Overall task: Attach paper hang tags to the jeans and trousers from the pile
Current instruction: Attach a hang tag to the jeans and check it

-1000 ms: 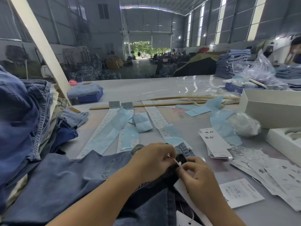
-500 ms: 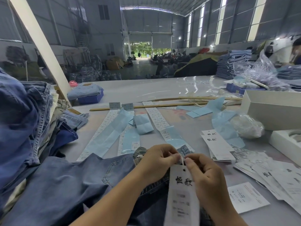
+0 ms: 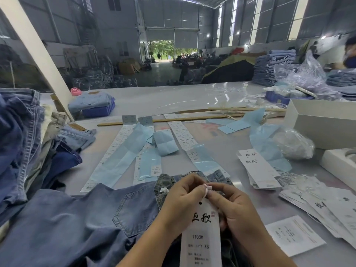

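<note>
A pair of blue jeans (image 3: 81,224) lies flat on the table in front of me, waistband towards the middle. A long white paper hang tag (image 3: 201,239) with black characters and "1103#" hangs over the waistband between my hands. My left hand (image 3: 183,201) and my right hand (image 3: 233,207) meet above the tag's top end, fingertips pinching its small white string fastener (image 3: 207,188). The pile of jeans and trousers (image 3: 21,143) rises at the left edge. More loose hang tags (image 3: 258,170) lie stacked to the right.
Strips of sticker labels with pale blue backing (image 3: 123,151) spread across the table's middle. White boxes (image 3: 323,122) stand at the right, with a crumpled plastic bag (image 3: 294,143) beside them. Printed sheets (image 3: 294,235) lie near my right arm. A blue crate (image 3: 98,110) sits far left.
The hang tag has come out from under my hands and now hangs in full view over the waistband. Both hands stayed together at its top, working the string fastener.
</note>
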### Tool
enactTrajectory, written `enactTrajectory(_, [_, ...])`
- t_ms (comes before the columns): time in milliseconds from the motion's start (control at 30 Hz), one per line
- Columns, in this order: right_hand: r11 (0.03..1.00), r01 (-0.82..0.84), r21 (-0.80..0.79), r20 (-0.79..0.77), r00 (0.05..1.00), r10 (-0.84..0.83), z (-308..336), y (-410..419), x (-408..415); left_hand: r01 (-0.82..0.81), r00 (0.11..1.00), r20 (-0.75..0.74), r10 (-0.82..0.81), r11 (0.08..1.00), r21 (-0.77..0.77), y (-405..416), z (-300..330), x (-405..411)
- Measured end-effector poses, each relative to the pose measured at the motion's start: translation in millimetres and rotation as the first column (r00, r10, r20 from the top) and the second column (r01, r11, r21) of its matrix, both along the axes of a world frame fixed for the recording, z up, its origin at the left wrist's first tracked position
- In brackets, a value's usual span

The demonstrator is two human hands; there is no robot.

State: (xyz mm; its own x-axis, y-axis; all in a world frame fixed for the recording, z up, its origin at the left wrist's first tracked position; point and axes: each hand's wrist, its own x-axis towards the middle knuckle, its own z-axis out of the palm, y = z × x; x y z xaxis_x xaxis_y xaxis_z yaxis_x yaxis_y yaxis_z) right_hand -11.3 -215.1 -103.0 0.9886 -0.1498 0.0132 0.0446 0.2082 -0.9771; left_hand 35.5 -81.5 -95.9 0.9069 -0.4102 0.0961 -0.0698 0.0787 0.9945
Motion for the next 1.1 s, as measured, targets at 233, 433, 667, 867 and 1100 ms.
enactTrajectory(233, [0.996,0.086,0.023,0.03,0.996,-0.087,-5,5,-5,-0.04,0.992,0.125,0.029,0.996,0.081,1,-3,-3])
enactTrajectory(433, [0.98,0.183,-0.079,0.096,0.98,-0.176,-4,10,-11,-0.068,0.986,0.162,0.046,0.989,0.132,2,-3,-5])
enactTrajectory(667, [0.914,0.272,-0.302,0.19,0.956,-0.221,0,7,-16,-0.06,0.988,0.146,0.041,0.99,0.128,1,-6,-6])
enactTrajectory(867, [0.854,0.259,-0.451,0.22,0.96,-0.174,3,2,-24,-0.038,0.978,0.209,0.002,0.985,0.168,0,-8,-4])
enactTrajectory(1100, [0.844,0.24,-0.479,0.142,0.97,-0.195,2,-10,-19,0.027,0.979,0.192,-0.066,0.98,0.199,4,-9,-1])
